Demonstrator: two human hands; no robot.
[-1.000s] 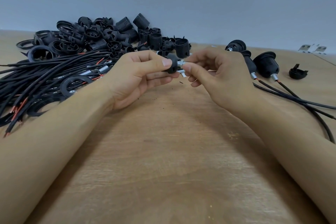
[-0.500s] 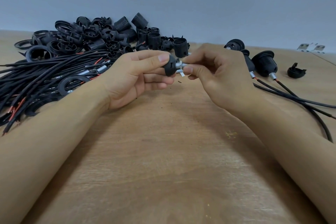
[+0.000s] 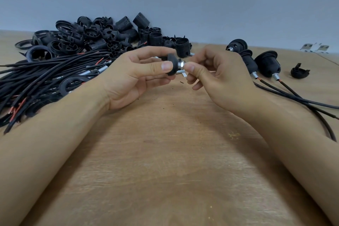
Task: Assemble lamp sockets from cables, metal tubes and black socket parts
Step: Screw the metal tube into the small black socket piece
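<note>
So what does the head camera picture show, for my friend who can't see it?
Two hands meet over a wooden table: the left hand grips a black socket part while the right hand pinches a metal tube at its middle. A pile of black parts and cables lies left; finished sockets lie right.

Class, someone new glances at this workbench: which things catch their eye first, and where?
Mid-frame, the left hand grips a black socket cap while the right hand pinches its metal tube. A heap of black socket parts and cables fills the left; finished sockets lie right.
</note>
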